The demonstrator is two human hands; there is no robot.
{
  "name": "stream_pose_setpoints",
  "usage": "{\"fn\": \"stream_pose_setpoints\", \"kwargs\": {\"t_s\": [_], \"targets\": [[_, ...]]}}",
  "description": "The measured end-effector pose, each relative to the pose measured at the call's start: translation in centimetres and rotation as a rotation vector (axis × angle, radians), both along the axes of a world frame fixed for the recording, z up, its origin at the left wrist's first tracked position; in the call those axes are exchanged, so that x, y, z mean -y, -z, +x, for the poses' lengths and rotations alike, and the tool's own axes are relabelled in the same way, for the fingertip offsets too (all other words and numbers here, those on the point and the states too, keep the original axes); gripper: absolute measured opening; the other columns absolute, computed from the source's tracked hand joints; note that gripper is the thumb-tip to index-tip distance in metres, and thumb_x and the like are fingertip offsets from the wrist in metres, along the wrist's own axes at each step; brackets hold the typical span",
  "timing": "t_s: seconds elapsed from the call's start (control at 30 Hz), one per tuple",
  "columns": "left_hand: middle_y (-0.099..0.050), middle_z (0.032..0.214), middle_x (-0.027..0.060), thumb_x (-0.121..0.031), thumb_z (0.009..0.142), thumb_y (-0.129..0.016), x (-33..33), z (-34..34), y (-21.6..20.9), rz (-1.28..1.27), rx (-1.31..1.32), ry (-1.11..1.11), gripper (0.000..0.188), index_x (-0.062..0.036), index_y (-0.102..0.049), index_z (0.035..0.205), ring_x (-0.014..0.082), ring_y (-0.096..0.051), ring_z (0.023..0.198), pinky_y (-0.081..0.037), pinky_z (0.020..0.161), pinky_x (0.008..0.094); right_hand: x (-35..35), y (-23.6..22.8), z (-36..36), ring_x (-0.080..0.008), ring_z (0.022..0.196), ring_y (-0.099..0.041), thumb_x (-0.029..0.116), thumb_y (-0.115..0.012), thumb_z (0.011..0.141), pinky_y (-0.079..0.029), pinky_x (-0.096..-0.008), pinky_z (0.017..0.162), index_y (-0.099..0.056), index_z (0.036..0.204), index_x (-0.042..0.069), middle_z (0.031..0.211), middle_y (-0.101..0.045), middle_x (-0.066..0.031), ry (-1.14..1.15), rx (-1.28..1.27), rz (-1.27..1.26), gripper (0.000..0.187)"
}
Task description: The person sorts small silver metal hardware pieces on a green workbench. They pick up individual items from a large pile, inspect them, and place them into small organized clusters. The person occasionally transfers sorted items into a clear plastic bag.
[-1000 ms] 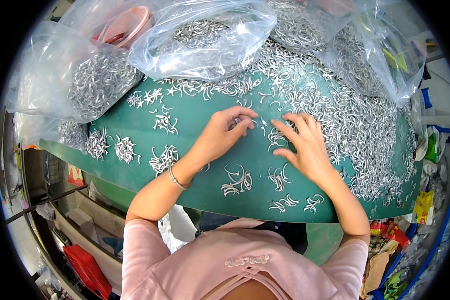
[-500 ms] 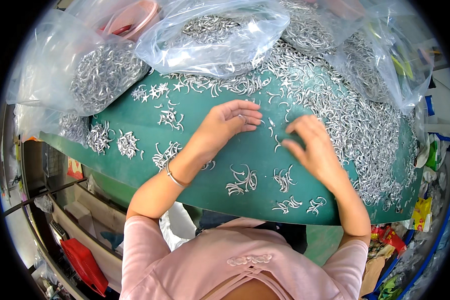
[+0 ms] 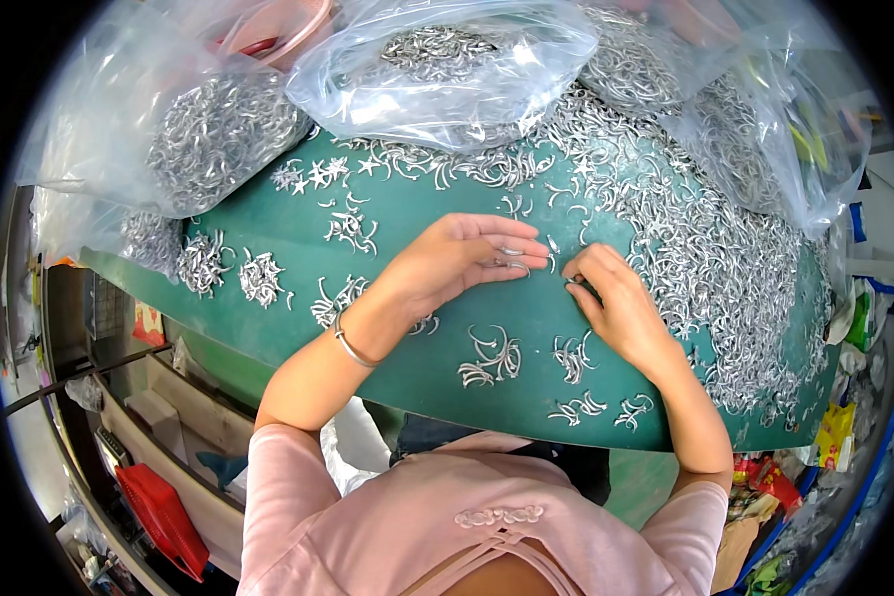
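Clear bags [image 3: 437,104] edge a green bench [image 3: 422,375] strewn with curved silver pieces [image 3: 735,298]. The left hand [image 3: 455,260] has loose fingers, the right hand [image 3: 613,301] bunched ones; we cannot tell if either grasps any.

Shiny, silvery metal is seen in the pieces [image 3: 745,308] heaped at right. The bags [image 3: 437,104] along the top are made of clear, glossy, crinkled plastic. The worktop [image 3: 427,372] is finished smooth, with a faint sheen. Matt cloth is shown by the shirt [image 3: 387,517] at bottom centre.
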State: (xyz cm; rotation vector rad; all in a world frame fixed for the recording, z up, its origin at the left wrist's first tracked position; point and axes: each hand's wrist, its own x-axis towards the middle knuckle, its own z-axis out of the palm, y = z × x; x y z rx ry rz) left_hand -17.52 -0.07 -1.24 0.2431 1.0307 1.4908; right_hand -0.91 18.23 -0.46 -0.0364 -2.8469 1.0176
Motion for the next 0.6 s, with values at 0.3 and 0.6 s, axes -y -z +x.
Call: {"fn": "stream_pose_setpoints", "kwargs": {"t_s": [0.3,0.6], "targets": [[-0.065,0.091,0.007,-0.01,0.099,-0.054,0.1,0.1,0.0,-0.062,-0.133,-0.052,0.025,0.0023,-0.062,0.12,0.0113,-0.058,0.075,-0.048,0.068,0.0247,0.1,-0.6,-1.1,-0.0331,0.088,-0.057,0.007,-0.073,0.081,-0.048,-0.0427,0.078,-0.058,0.093,0.001,0.089,-0.055,-0.0131,0.093,0.031,0.012,0.02],[-0.056,0.074,0.0001,-0.014,0.1,-0.058,0.1,0.4,-0.6,-0.089,-0.221,-0.064,0.022,0.0003,-0.064,0.114,0.0045,-0.043,0.055,-0.032,0.048,0.0203,-1.1,-2.0,-0.6,-0.034,0.09,-0.058,0.002,-0.071,0.079,-0.048,-0.0441,0.078,-0.058,0.091,0.0,0.091,-0.056,-0.0137,-0.019,0.154,0.068,0.017]]}}
